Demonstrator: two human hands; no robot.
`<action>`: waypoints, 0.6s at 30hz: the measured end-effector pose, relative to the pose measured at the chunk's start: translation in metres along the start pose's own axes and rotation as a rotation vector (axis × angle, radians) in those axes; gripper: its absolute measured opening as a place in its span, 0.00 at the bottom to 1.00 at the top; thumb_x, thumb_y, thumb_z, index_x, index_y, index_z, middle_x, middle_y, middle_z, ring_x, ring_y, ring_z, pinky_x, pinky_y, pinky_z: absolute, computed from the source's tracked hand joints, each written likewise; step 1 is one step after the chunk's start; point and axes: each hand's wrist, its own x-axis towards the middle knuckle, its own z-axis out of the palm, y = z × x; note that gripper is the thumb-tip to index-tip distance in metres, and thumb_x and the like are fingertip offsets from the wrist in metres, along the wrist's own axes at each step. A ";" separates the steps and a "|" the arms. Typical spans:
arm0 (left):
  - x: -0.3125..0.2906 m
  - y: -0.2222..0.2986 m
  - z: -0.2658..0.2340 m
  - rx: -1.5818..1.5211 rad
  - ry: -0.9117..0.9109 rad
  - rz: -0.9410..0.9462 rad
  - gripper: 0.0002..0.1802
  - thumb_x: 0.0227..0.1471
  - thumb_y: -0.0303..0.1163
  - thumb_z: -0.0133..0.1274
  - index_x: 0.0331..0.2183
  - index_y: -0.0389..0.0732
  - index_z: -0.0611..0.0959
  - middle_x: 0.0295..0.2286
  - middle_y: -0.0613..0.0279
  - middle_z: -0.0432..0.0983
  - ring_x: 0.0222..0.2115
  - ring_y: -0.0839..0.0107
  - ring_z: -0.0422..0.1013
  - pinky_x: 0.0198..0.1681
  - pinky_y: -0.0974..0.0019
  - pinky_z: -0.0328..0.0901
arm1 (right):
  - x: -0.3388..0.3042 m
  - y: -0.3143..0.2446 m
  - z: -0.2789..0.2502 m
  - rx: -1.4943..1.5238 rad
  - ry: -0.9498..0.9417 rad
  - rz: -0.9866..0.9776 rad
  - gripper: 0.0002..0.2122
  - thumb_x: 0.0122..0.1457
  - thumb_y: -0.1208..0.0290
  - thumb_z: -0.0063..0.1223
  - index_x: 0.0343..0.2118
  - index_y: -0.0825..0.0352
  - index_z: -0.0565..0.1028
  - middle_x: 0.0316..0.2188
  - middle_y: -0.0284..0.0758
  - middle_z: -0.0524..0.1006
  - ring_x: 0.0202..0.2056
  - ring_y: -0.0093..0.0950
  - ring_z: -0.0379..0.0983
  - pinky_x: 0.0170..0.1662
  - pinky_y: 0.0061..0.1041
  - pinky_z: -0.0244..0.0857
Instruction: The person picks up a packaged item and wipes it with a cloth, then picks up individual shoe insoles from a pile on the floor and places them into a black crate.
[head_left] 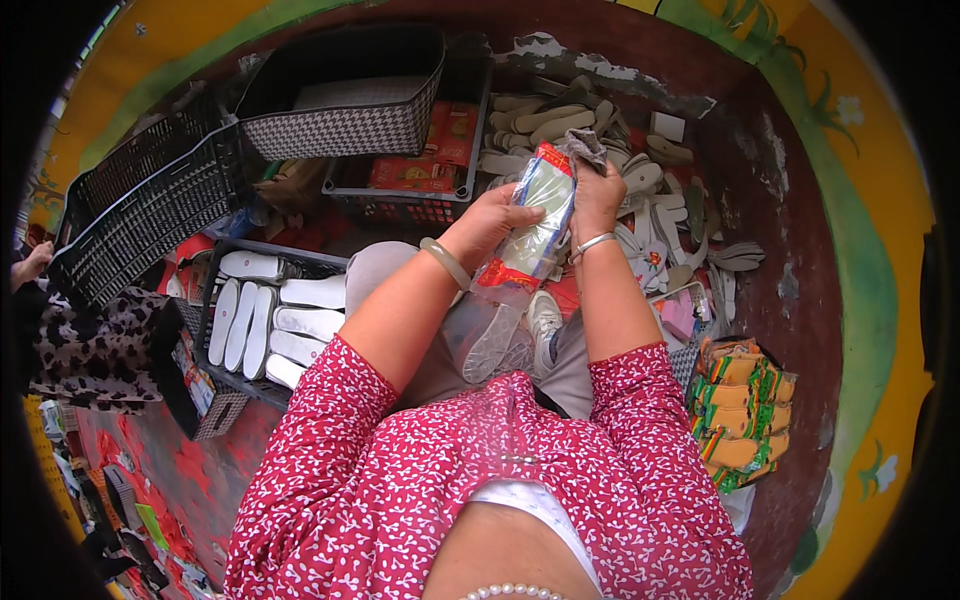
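Observation:
I hold a clear plastic packet (540, 215) with red printed ends and blue edging in front of my knees, tilted with its top to the right. Something flat and pale shows through the film; it looks like an insole. My left hand (487, 228) is closed on the packet's left edge, thumb across its front. At the upper right edge, my right hand (600, 200) closes around a crumpled grey cloth (584, 147) pressed against the packet; its fingertips are partly hidden. Below, more clear plastic wrapping (485, 335) lies between my legs.
To the left, a black crate (213, 335) holds several white insoles. A houndstooth basket (345, 130) rests over another dark crate (400, 205) with red boxes. Pale insoles (560, 125) lie heaped along the dark red wall. Orange-and-green packets (740, 410) are stacked right. Another person's hand (33, 262) appears far left.

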 end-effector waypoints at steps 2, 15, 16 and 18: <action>-0.003 0.001 0.001 0.007 -0.014 0.014 0.16 0.48 0.23 0.50 0.42 0.36 0.73 0.35 0.61 0.75 0.32 0.73 0.73 0.39 0.68 0.68 | 0.018 0.013 -0.018 -0.230 0.103 -0.089 0.05 0.51 0.77 0.54 0.30 0.72 0.76 0.27 0.30 0.76 0.28 0.17 0.68 0.33 0.18 0.63; -0.010 0.003 -0.025 0.403 -0.052 -0.051 0.17 0.47 0.22 0.50 0.42 0.33 0.73 0.33 0.63 0.74 0.32 0.77 0.70 0.39 0.72 0.65 | 0.002 -0.030 -0.011 -0.258 -0.929 0.322 0.20 0.50 0.74 0.57 0.48 0.68 0.69 0.41 0.29 0.73 0.42 0.19 0.68 0.48 0.19 0.61; -0.009 0.002 -0.024 0.367 -0.063 -0.023 0.16 0.47 0.22 0.50 0.42 0.33 0.73 0.33 0.63 0.74 0.32 0.76 0.70 0.39 0.72 0.65 | 0.001 -0.027 -0.009 -0.243 -0.861 0.314 0.18 0.50 0.76 0.56 0.45 0.69 0.70 0.39 0.28 0.74 0.38 0.18 0.69 0.45 0.18 0.63; -0.011 0.009 -0.020 0.344 -0.060 -0.081 0.16 0.47 0.23 0.50 0.42 0.33 0.73 0.32 0.63 0.74 0.32 0.76 0.70 0.39 0.71 0.65 | -0.001 -0.017 -0.006 -0.246 -0.716 0.232 0.13 0.49 0.77 0.57 0.39 0.69 0.74 0.32 0.27 0.75 0.32 0.16 0.69 0.39 0.17 0.65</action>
